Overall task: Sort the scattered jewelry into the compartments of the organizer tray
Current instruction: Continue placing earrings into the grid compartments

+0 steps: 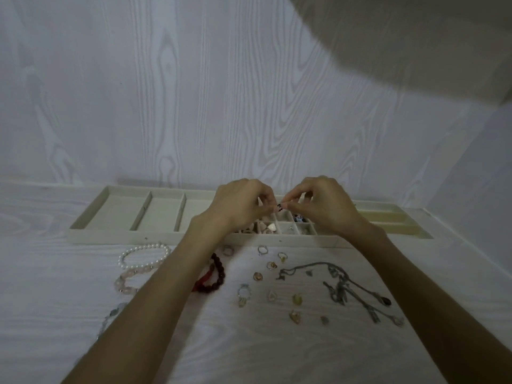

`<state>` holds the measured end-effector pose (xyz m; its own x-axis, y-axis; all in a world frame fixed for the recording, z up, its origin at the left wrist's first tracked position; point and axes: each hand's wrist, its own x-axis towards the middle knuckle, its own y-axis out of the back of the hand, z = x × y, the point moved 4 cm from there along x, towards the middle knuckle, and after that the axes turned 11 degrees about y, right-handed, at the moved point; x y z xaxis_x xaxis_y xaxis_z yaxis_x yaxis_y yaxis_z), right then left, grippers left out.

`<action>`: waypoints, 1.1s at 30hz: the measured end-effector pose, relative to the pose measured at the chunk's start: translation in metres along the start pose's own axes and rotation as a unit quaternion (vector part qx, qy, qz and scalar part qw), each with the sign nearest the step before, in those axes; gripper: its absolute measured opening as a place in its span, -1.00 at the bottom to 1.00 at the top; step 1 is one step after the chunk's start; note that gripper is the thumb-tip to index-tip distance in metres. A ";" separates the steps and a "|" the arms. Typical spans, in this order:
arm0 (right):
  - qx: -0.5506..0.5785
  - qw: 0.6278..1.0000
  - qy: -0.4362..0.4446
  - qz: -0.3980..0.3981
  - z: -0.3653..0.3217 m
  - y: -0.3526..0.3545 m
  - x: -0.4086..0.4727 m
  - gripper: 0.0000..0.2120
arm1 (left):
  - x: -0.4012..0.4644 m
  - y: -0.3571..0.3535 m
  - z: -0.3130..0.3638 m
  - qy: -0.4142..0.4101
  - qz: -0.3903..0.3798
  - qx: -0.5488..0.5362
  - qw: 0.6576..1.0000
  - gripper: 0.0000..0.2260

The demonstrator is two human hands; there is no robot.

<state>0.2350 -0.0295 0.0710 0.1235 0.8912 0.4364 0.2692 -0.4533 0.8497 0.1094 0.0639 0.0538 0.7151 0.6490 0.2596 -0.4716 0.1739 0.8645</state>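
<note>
A beige organizer tray [116, 236] lies along the back of the white table, with large compartments at the left and small square ones in the middle. Above the small compartments my left hand [243, 202] and my right hand [324, 203] meet, and both pinch a tiny dark piece of jewelry [279, 207] between their fingertips. Some small compartments hold pale pieces [271, 227]. In front of the tray lie a pearl bracelet [145, 254], a pink bead bracelet [124, 281], a dark red bead bracelet [213, 275], several rings [261, 249] and tangled silver chains [340, 286].
A white wood-grain wall rises right behind the tray. A pale blurred shape [415, 37] fills the upper right corner. Another bracelet [110, 314] lies partly under my left forearm. Narrow slots [393, 217] fill the tray's right end.
</note>
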 end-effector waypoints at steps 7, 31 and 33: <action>0.094 0.995 0.008 -0.014 0.007 -0.020 0.029 -0.87 | 0.008 -0.007 -0.029 0.045 0.038 -0.111 0.992 -0.84; -0.212 0.947 0.068 -0.231 0.038 -0.049 0.047 -0.86 | 0.010 -0.002 -0.083 0.204 -0.084 0.047 0.974 -0.64; -0.206 0.949 0.063 -0.230 0.040 -0.050 0.047 -0.85 | 0.011 -0.002 -0.083 0.202 -0.082 0.049 0.975 -0.64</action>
<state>0.2651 0.0357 0.0374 -0.0383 0.9993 0.0009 -0.1332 -0.0059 0.9911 0.0753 0.1316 0.0190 0.5059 0.8606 -0.0588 -0.3020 0.2405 0.9225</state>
